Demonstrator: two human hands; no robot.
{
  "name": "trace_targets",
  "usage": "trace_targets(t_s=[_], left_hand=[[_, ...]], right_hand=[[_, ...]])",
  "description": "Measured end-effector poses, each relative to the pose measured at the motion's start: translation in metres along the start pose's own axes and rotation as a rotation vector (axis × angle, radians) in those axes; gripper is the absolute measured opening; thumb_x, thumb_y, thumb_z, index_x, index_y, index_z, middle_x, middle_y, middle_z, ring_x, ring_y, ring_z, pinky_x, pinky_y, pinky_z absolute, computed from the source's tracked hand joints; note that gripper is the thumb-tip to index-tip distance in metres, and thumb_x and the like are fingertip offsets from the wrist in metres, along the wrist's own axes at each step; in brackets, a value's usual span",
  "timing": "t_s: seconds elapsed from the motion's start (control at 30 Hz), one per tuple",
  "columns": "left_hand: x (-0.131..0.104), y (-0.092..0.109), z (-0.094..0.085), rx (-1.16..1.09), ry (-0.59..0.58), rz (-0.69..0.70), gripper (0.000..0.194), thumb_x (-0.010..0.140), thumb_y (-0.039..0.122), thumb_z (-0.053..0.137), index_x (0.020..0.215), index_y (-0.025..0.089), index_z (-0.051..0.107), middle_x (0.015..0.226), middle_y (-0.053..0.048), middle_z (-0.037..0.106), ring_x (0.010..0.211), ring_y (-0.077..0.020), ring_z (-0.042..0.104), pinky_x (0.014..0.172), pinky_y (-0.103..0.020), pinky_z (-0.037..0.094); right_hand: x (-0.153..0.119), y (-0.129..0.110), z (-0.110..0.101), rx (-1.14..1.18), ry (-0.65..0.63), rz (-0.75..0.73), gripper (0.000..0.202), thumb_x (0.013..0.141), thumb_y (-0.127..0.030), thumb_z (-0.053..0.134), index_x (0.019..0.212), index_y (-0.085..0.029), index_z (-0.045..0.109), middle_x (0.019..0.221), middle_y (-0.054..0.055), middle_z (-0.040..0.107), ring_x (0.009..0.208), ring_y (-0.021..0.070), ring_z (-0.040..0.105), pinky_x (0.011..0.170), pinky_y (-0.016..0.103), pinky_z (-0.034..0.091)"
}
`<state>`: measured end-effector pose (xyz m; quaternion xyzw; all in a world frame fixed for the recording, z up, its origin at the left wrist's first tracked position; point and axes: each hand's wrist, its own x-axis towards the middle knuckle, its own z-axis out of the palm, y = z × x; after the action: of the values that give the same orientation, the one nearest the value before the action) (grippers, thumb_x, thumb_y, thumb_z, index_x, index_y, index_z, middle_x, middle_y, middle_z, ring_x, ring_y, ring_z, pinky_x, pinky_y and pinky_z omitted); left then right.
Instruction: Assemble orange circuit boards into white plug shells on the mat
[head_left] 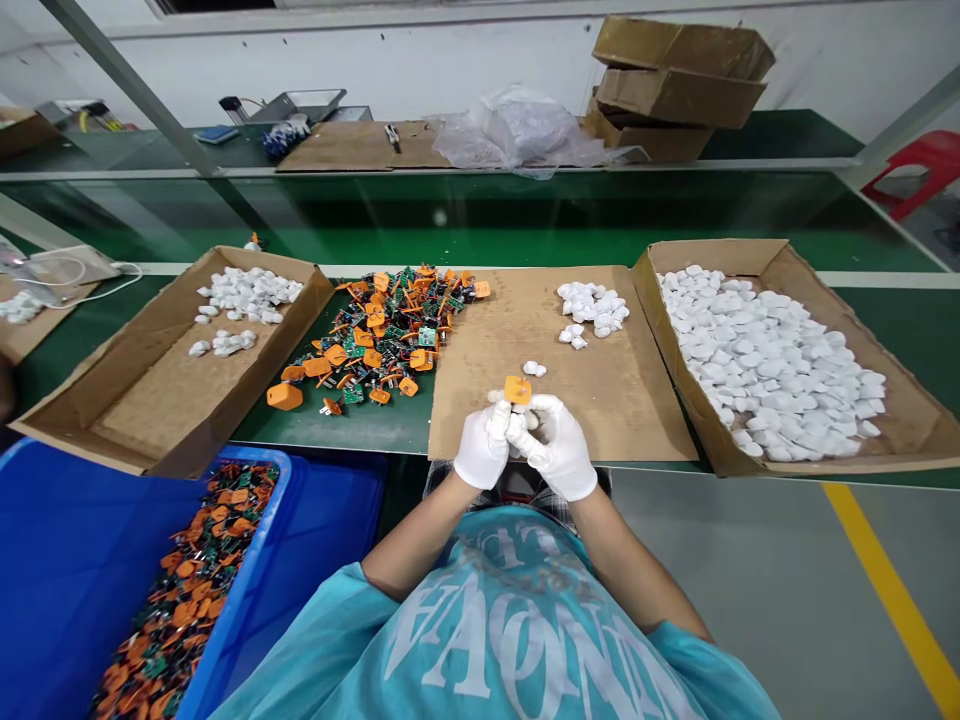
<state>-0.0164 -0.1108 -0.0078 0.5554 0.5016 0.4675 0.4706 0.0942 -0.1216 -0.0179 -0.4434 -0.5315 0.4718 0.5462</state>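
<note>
In white gloves, my left hand (482,446) and my right hand (559,448) meet at the front edge of the cardboard sheet (487,320). Their closed fingertips hold an orange plug piece (517,389) between them; whatever sits under its orange face is hidden by the fingers. Just beyond lie a couple of small white plastic shells (534,369). A larger cluster of white shells (594,306) rests farther back on the sheet. To the left spreads a heap of orange plug pieces with green circuit boards (382,330).
A cardboard tray of white shells (885,335) stands right; another tray (120,400), partly filled, stands left. Below it, a blue bin (262,540) holds many orange plug pieces. Plastic film (517,125) and stacked cardboard boxes (679,90) lie on the back shelf.
</note>
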Motion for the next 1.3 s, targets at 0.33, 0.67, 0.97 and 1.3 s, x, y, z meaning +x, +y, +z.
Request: trace_targets(t_s=[0.33, 0.67, 0.97, 1.3], left_hand=[[-0.005, 0.010, 0.004, -0.011, -0.002, -0.092, 0.070, 0.088, 0.069, 0.025, 0.038, 0.022, 0.039, 0.032, -0.001, 0.043, 0.036, -0.0105, 0.045, 0.045, -0.025, 0.039], [0.002, 0.007, -0.009, -0.302, -0.409, -0.217, 0.070, 0.067, 0.085, 0.042, 0.041, 0.020, 0.041, 0.028, 0.005, 0.030, 0.028, -0.0062, 0.029, 0.038, -0.024, 0.029], [0.004, 0.006, -0.009, -0.270, -0.100, -0.012, 0.062, 0.059, 0.076, 0.064, 0.075, 0.016, 0.066, 0.060, -0.003, 0.062, 0.056, -0.0139, 0.056, 0.057, -0.028, 0.050], [0.003, -0.006, -0.006, -0.192, 0.036, 0.097, 0.047, 0.068, 0.061, 0.068, 0.089, 0.019, 0.068, 0.090, -0.010, 0.072, 0.086, -0.0219, 0.067, 0.082, -0.034, 0.054]], right_hand=[[-0.002, -0.010, -0.004, -0.120, -0.020, -0.241, 0.023, 0.090, -0.044, 0.055, 0.099, -0.024, 0.063, 0.087, 0.004, 0.072, 0.062, 0.0145, 0.068, 0.059, 0.027, 0.056], [0.005, -0.006, -0.020, -0.490, -0.086, -0.565, 0.029, 0.086, -0.031, 0.065, 0.114, -0.027, 0.061, 0.102, 0.004, 0.074, 0.094, 0.0198, 0.070, 0.083, 0.033, 0.058], [0.002, -0.010, -0.011, -0.518, 0.087, -0.665, 0.030, 0.086, -0.027, 0.065, 0.115, -0.027, 0.059, 0.126, 0.010, 0.061, 0.115, 0.0244, 0.062, 0.094, 0.043, 0.055], [0.001, -0.012, -0.004, -0.595, 0.139, -0.677, 0.034, 0.085, -0.017, 0.061, 0.117, -0.027, 0.058, 0.124, 0.010, 0.060, 0.115, 0.0255, 0.061, 0.094, 0.046, 0.055]])
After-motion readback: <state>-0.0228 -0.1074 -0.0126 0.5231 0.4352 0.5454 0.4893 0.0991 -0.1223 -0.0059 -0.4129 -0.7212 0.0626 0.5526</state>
